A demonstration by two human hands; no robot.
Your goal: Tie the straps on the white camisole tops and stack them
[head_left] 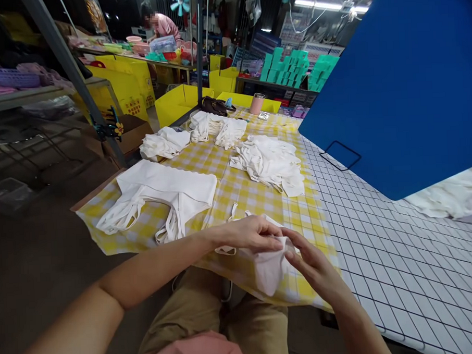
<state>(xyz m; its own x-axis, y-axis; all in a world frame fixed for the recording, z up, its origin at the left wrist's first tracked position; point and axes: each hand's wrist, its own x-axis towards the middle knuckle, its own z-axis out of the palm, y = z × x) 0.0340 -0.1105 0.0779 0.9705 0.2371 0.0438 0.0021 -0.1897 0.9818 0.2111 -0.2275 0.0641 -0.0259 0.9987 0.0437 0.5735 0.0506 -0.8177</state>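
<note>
My left hand (257, 232) and my right hand (307, 255) meet at the front edge of the table. Between them they pinch the upper edge of a white bra (269, 272), with thin fingers of fabric hidden under my knuckles. A soft, cup-like part of it hangs below, and its straps with small clips lie on the cloth beyond my left hand. To the left, a stack of white bra tops (166, 185) lies flat, straps toward me. Farther off, a loose heap of white bra tops (268, 160) sits crumpled on the checked tablecloth (215, 159).
More white garments (218, 126) lie at the table's back, near a pink cup (257, 103) and a dark bag (215, 105). At right, a large blue board (404, 96) stands over a white surface with a black grid (379, 233). A metal post (71, 74) rises at left.
</note>
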